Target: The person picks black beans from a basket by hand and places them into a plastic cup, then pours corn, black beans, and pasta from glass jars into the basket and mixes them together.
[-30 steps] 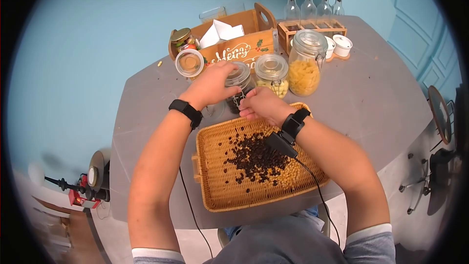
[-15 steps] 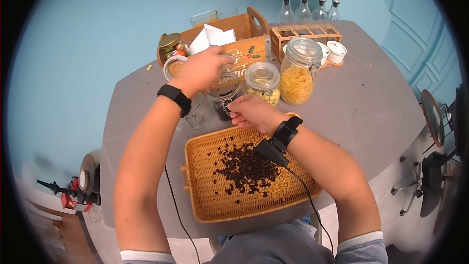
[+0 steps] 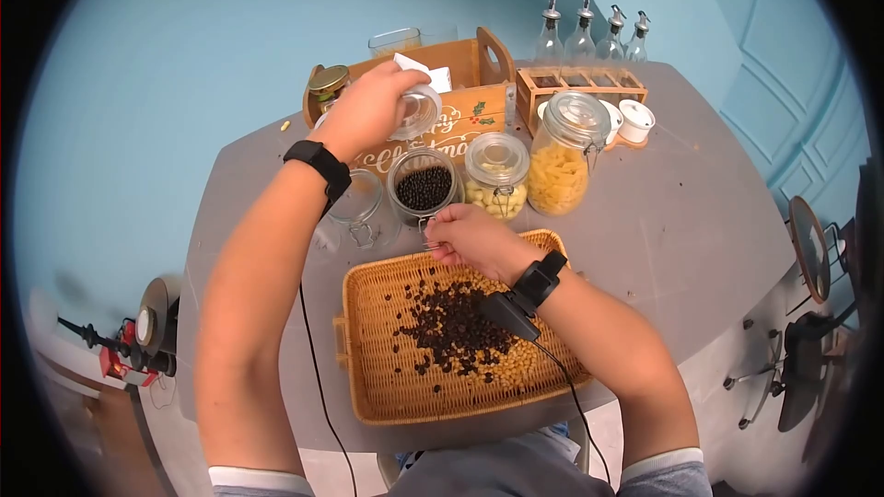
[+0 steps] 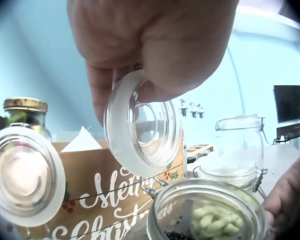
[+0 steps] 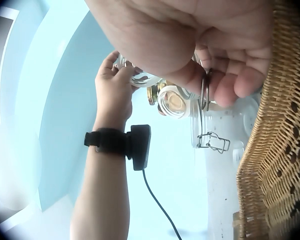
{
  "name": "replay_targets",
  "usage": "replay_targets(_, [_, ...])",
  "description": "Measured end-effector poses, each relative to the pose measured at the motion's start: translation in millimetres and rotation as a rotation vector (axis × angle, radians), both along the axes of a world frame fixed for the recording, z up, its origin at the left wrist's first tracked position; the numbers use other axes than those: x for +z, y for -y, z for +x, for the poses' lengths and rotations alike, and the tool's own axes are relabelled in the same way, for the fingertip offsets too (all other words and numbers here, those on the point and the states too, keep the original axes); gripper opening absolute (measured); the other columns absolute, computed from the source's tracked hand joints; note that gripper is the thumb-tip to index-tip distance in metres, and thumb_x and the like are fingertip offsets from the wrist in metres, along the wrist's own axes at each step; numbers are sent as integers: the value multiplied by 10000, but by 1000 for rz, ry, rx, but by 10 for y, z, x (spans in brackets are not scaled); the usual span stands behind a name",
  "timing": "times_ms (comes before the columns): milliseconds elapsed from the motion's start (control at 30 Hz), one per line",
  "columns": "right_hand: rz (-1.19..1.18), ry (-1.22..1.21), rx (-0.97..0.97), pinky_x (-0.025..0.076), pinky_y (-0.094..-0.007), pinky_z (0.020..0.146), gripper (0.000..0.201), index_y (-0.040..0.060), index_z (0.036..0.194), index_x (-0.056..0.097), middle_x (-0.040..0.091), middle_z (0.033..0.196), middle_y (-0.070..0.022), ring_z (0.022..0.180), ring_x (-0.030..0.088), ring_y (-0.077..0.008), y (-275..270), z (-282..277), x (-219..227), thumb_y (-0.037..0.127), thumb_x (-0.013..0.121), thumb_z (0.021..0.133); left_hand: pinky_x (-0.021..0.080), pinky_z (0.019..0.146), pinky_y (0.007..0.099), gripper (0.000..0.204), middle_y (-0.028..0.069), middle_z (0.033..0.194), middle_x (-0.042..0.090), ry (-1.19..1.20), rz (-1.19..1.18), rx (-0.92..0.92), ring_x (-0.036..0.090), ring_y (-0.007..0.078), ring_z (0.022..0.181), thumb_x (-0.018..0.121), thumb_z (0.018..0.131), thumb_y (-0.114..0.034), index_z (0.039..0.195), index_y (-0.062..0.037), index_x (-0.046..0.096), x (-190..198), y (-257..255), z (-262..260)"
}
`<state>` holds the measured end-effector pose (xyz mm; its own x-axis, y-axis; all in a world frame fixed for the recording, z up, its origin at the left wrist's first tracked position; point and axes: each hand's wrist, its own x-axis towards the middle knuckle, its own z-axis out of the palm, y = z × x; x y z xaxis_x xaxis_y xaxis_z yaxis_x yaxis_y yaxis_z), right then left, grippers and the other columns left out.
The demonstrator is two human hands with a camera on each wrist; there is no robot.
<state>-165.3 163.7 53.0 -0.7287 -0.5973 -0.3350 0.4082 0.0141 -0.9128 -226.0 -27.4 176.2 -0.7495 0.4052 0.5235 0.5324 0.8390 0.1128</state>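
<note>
A glass clip-top jar of black beans (image 3: 425,188) stands with its mouth uncovered behind the wicker basket. Its glass lid (image 4: 140,130) is tilted up on edge, thumb and fingers of my left hand (image 3: 364,112) gripping it by the rim. At the front of the jar, my right hand (image 3: 474,239) pinches the wire clasp (image 5: 205,92) between thumb and fingers. Just left of this jar is an empty glass jar (image 3: 357,202), whose raised lid (image 4: 25,175) shows in the left wrist view.
The wicker basket (image 3: 354,350) in front holds dark and yellow beans. A jar of pale, curved pieces (image 3: 497,198) and a tall pasta jar (image 3: 560,170) stand to the right. Behind are a wooden Christmas crate (image 3: 497,106) and a bottle rack (image 3: 580,83). Cables hang from both wrists.
My left hand has raised the lid up and back from the bean jar, uncovering the beans. My right hand stays at the front clasp, now lower. The head view has shifted slightly.
</note>
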Motion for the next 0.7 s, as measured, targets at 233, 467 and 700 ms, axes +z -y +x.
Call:
replay_targets(233, [-209, -66, 77, 541, -263, 706, 177, 49, 1078, 554, 639, 897, -34, 774, 632, -123, -233, 316, 262, 140, 630, 947, 495, 902, 388, 377, 165, 1064, 665, -21, 63, 0, 630, 346, 1008, 529, 832, 42, 1180, -45, 644, 702, -109, 441])
replay_targets(467, [-577, 453, -138, 466, -558, 1018, 1217, -46, 1503, 176, 412, 1412, -296, 1325, 424, -490, -615, 617, 192, 900, 364, 760, 523, 900, 361, 374, 171, 1091, 682, -6, 168, -82, 663, 274, 1004, 524, 851, 15, 1209, -16, 628, 1202, -367, 1098])
replay_targets(700, [-770, 187, -182, 479, -586, 1002, 1048, 44, 1478, 340, 450, 1436, -239, 1295, 469, -470, -635, 1109, 124, 861, 311, 821, 510, 904, 363, 327, 222, 1062, 683, 97, 406, -182, 661, 316, 984, 528, 859, -43, 1159, 35, 634, 878, -640, 1567])
